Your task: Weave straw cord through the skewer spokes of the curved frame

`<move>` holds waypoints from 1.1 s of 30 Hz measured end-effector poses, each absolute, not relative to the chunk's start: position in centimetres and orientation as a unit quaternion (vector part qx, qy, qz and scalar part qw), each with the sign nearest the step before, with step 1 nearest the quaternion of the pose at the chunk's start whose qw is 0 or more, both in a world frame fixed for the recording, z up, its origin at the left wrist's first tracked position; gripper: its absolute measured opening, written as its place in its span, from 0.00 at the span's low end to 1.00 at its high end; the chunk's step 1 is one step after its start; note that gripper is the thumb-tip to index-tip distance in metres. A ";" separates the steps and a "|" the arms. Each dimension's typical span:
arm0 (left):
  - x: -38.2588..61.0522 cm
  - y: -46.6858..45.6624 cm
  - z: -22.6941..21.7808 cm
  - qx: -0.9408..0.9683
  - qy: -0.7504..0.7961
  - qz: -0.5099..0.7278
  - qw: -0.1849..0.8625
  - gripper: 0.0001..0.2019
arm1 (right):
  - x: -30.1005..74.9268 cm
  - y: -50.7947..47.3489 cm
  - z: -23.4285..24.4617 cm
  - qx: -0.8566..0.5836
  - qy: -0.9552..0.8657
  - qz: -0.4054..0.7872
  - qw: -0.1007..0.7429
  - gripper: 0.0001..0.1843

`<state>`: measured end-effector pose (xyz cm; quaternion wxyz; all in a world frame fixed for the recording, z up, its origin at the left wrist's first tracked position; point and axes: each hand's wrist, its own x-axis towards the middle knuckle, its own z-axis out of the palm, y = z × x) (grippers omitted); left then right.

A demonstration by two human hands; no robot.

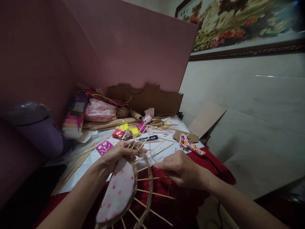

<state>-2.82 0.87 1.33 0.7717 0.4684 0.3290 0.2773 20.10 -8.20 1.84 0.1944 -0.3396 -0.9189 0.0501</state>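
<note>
My left hand (126, 151) is closed on the upper edge of a half-round craft piece with wooden sticks fanning outward. Its middle is a white fabric panel (118, 190) with red dots, edged in brown twine. A band of woven twine (150, 183) crosses the sticks farther out, leaving a gap between. My right hand (178, 168) is closed beside the piece, its fingertips at the outer end of one thin wooden stick (158, 194) of the fan or close to it. What the fingers pinch is too small to make out. A thin strand hangs below that hand.
A floral-patterned glue gun (190, 144) rests on cardboard at the right. Beyond my hands lie a blue utility knife (150, 138), yellow packets (135, 131), a red packet (118, 133), a twine ball (122, 112) and bundled sticks (109, 124). A purple bin (40, 136) stands left.
</note>
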 end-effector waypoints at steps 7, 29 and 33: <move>-2.6 0.6 1.5 0.452 0.346 0.290 0.769 0.17 | 20.5 -8.8 1.4 -0.349 -0.914 0.038 0.202 0.17; -3.7 1.2 1.6 0.445 0.303 0.316 0.781 0.17 | 22.6 -7.3 0.4 -0.402 -0.742 0.366 0.392 0.11; -3.7 1.5 1.5 0.437 0.296 0.325 0.785 0.18 | 22.5 -6.2 -0.5 -0.394 -0.676 0.453 0.427 0.08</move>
